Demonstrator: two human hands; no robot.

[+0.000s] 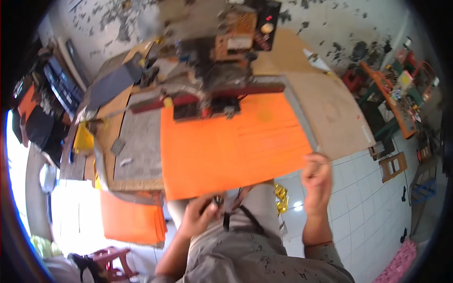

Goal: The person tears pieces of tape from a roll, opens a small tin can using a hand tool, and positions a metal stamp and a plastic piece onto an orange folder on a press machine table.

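Note:
A large bright orange sheet (231,151) lies on the worktable under the dark head (207,109) of a machine. Its front edge hangs over the table towards my lap. My left hand (198,218) is closed around a small dark cylinder with a round metal end (217,200), just below that front edge. At the sheet's right front corner, my right hand (317,186) has its fingers curled and pressed together on the edge. Some blur hides the exact fingertip contact there.
Brown board (330,113) covers the table's right side. A yellow object (83,138) sits at the left edge. Folded orange material (130,219) hangs below the table at left. A red stool (111,262) stands lower left, and an orange-edged bench (389,96) stands at right.

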